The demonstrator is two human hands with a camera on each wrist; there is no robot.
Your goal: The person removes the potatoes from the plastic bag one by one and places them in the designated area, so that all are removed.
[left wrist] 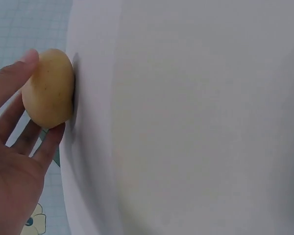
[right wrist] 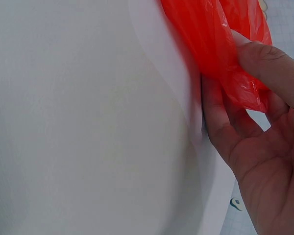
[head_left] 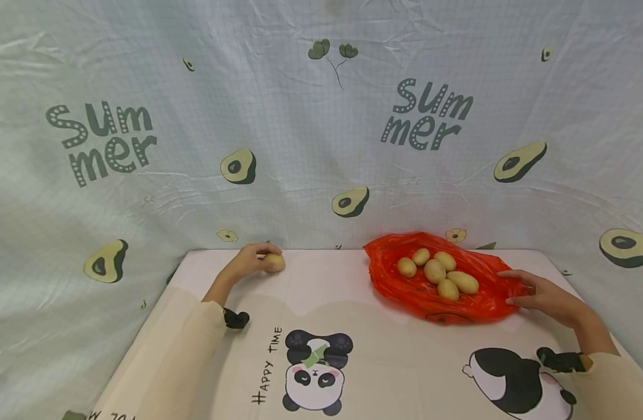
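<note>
At a pale, panda-printed counter's (head_left: 384, 361) far left, my left hand (head_left: 247, 261) held a smooth, oval, yellow-tan potato (head_left: 275, 262), probably firm and best gripped round its middle, while my right hand (head_left: 551, 298) pinched a crinkled, red plastic bag (head_left: 395, 291) bearing six others (head_left: 434, 271).

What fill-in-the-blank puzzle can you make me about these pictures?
The plastic bag is coloured ____.
The potatoes surrounded by that bag number ____.
The lone potato is held in the ____ hand.
The printed animal beside the words HAPPY TIME is a ____.
Missing words: red; six; left; panda.
</note>
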